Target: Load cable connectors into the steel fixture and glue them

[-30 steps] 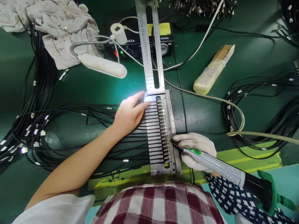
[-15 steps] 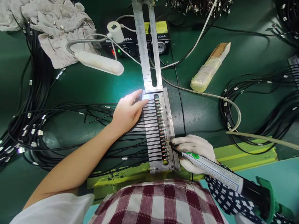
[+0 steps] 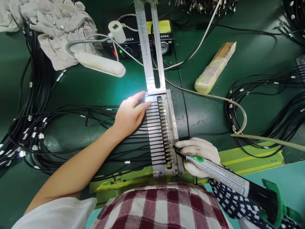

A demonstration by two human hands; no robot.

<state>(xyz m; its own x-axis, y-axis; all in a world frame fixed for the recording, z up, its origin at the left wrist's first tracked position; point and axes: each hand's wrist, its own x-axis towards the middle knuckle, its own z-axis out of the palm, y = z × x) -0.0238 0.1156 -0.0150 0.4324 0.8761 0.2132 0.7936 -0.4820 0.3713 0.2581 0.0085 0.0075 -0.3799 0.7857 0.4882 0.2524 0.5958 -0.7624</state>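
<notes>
My bare left hand (image 3: pixel 130 114) lies over the upper left of a metal fixture (image 3: pixel 179 165), thumb and index finger stretched apart onto its top end. Black cables (image 3: pixel 135 140) run beneath this hand into the fixture's slots. Their ends form a column of small connectors (image 3: pixel 164 122) with bits of orange and green showing. My right hand (image 3: pixel 200 154), in a white glove, is closed around a dispensing syringe (image 3: pixel 219 173) with a printed label and green rear flange. Its thin tip points left at the lower connectors; whether it touches them I cannot tell.
A black control box (image 3: pixel 131 51) with a gauge stands behind a slotted metal bar (image 3: pixel 146 54). A white lamp (image 3: pixel 100 63) hangs at left near crumpled cloth (image 3: pixel 69 35). Cable bundles (image 3: pixel 40 76) lie left and right. A wrapped block (image 3: pixel 215 68) rests at right.
The syringe has shifted very slightly to the right, its tip a little away from the connectors. My left hand stays where it was on the fixture.
</notes>
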